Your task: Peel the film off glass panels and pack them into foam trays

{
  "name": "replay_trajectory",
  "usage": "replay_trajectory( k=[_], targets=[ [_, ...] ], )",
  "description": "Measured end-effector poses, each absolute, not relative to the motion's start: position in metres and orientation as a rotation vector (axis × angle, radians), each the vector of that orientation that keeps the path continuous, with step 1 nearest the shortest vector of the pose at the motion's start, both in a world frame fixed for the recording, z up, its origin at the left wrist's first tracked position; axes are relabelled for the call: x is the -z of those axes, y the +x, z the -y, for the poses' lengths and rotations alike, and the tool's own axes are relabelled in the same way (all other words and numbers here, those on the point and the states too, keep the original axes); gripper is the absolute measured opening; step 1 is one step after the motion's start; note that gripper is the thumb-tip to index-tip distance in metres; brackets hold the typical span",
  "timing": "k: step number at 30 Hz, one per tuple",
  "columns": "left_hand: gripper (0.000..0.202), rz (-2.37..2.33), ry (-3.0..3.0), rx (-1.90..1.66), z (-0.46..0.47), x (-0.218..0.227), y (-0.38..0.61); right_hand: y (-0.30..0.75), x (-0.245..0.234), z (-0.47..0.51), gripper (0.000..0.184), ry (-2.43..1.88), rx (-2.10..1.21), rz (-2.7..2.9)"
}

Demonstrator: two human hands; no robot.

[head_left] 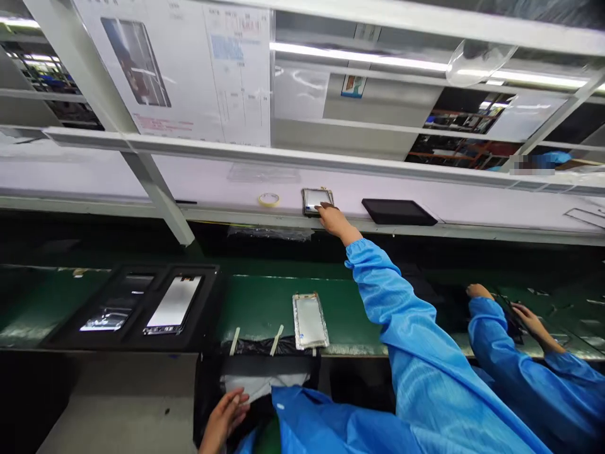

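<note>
My right hand (334, 221) reaches up to the pale shelf. Its fingers close over the lower right edge of a display panel (316, 198), which looks like the top of a small stack. My left hand (225, 415) hangs low in front of the bench, fingers loosely apart and nothing in them, beside an open black bag (208, 391). Between the hands, another silvery display panel (310, 321) lies at the green bench's front edge. To the left, a black tray (208, 309) holds a screen with a white face (174, 302) and a clear, shiny panel (118, 302).
A roll of tape (269, 199) and a black tray (399, 212) lie on the shelf. White frame bars (161, 202) cross above the bench (265, 290). Tape strips (276, 340) hold the bag to its edge. At right, a co-worker's hands (532, 321) handle dark parts.
</note>
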State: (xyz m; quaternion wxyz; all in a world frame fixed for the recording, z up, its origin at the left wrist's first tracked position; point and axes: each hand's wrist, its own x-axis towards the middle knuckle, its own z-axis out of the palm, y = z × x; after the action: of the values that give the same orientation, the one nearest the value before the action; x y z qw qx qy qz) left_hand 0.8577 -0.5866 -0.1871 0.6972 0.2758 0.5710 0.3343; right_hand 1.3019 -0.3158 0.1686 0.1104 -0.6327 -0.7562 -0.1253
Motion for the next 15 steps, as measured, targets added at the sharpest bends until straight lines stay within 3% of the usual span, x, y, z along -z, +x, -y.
replay_trajectory(
  k=[4, 7, 9, 15],
  targets=[
    [0.059, -1.237, 0.629, -0.759, 0.584, 0.179, 0.855, 1.261, -0.023, 0.388, 0.052, -1.662, 0.083, 2.309],
    [0.059, -1.240, 0.633, -0.778, 0.580, 0.179, 0.859, 1.226, 0.095, 0.455, 0.071, -1.995, -0.410, 2.550],
    [0.059, -1.243, 0.647, -0.760, 0.578, 0.178, 0.862, 1.213, 0.153, 0.487, 0.078, -2.138, -0.535, 2.551],
    [0.062, -1.220, 0.705, -0.584, 0.581, 0.186, 0.854, 1.198, 0.220, 0.514, 0.056, -2.215, -0.372, 2.536]
  ],
)
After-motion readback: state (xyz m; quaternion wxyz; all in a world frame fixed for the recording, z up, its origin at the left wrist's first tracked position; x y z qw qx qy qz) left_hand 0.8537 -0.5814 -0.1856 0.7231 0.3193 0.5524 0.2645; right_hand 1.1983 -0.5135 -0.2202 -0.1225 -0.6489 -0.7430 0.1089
